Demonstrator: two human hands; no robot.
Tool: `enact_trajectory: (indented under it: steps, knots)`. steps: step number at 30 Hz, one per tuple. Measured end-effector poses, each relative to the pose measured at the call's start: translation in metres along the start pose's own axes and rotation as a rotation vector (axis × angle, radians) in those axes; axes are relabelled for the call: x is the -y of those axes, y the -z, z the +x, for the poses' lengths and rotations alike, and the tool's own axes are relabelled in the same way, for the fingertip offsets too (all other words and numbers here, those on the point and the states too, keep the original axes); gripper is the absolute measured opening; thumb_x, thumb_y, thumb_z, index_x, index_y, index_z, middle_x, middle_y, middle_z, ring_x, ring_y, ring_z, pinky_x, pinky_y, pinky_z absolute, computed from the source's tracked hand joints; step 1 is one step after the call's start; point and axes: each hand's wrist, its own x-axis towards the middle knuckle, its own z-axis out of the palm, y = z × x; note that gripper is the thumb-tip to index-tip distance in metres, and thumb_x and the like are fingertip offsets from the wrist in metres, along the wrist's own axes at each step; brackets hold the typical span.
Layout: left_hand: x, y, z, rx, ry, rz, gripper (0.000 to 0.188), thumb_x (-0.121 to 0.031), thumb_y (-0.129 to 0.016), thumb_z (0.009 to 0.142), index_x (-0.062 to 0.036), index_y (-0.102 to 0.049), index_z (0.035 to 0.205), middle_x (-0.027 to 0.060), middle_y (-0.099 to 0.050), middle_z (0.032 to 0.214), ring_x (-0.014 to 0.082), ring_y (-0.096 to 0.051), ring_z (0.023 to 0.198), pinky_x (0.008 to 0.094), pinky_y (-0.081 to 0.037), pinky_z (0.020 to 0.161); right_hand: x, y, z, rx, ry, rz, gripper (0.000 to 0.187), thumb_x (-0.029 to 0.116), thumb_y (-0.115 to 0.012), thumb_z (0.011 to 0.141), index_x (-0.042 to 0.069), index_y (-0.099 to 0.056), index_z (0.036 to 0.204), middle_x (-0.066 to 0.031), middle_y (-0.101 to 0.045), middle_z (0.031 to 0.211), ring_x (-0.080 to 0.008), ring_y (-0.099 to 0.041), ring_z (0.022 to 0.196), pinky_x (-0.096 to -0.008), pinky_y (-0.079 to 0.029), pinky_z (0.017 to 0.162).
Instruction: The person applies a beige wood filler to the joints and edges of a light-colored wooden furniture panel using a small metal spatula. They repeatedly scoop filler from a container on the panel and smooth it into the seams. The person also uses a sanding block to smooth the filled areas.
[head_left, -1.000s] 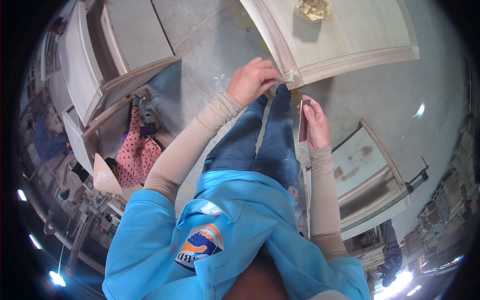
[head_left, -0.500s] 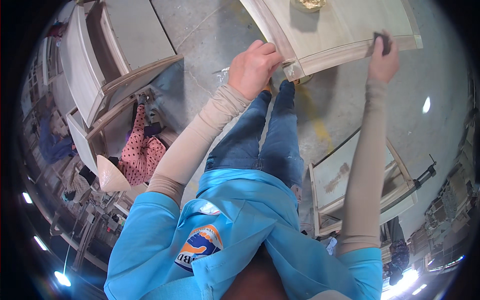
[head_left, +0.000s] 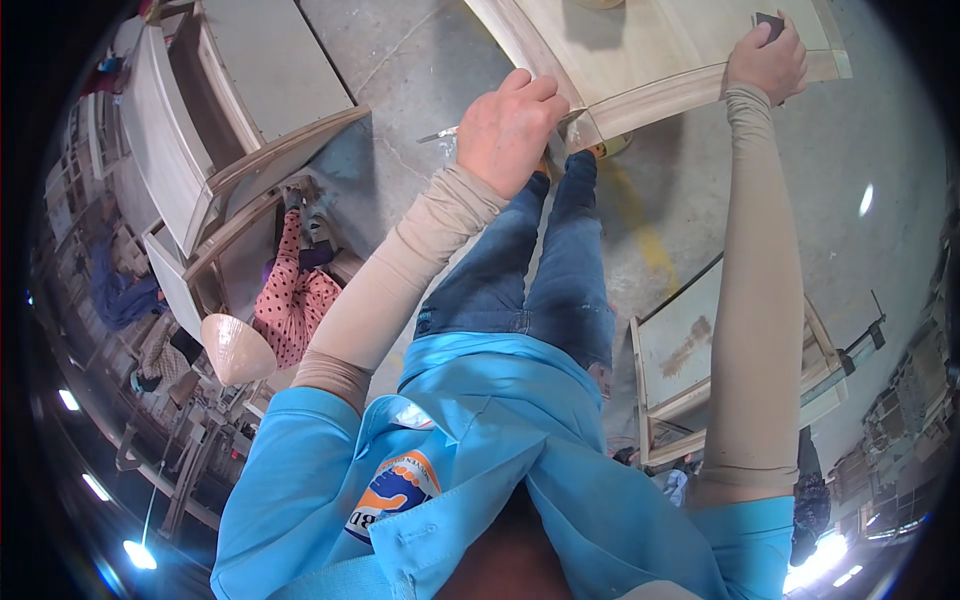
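A pale wooden cabinet piece [head_left: 660,50] with a framed front edge lies at the top of the view. My left hand [head_left: 508,130] is closed around a slim stick-like tool [head_left: 437,134] at its near left corner. One end of the tool sticks out left of my fist, and the other meets the corner; its exact kind is unclear. On the right, my right hand [head_left: 768,62] grips a small dark block [head_left: 770,26], perhaps a sanding pad, at the piece's front edge near the right end. The fingers partly cover the block.
A large wooden cabinet [head_left: 270,70] stands at left, with a person in a pink dotted garment [head_left: 292,305] and conical hat [head_left: 237,348] crouching beside it. Another wooden frame [head_left: 690,350] with a clamp [head_left: 862,340] stands at right. A round container [head_left: 598,3] is cut off at the top.
My right hand has moved a little farther away with the dark block, turning its back toward me. My left hand stays at the corner, and more of its tool shows. The view has shifted slightly.
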Motion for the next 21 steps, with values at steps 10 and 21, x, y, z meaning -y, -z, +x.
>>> enact_trajectory:
  steps: [10, 21]
  knots:
    - [-0.01, 0.008, 0.005, 0.065, -0.047, 0.091, 0.007, -0.01, -0.061, 0.072, -0.0094, -0.062, 0.078, 0.0017, -0.053, 0.078, 0.0213, -0.057, 0.081, 0.0342, -0.053, 0.061, 0.009, 0.012, -0.005, -0.061, 0.086, 0.026, 0.035, 0.017, -0.055, 0.092, 0.013, -0.058, 0.126, -0.0131, -0.062, 0.119, -0.033, -0.056, 0.115, -0.0448, -0.044, 0.098]
    - [-0.004, 0.014, -0.003, 0.123, -0.039, 0.099, 0.009, -0.01, -0.06, 0.072, -0.0088, -0.063, 0.08, 0.0017, -0.053, 0.079, 0.0212, -0.056, 0.081, 0.0338, -0.053, 0.062, 0.01, 0.01, -0.006, -0.036, 0.08, 0.004, 0.034, 0.021, -0.055, 0.093, 0.013, -0.058, 0.127, -0.0118, -0.062, 0.12, -0.0314, -0.056, 0.115, -0.0439, -0.044, 0.097]
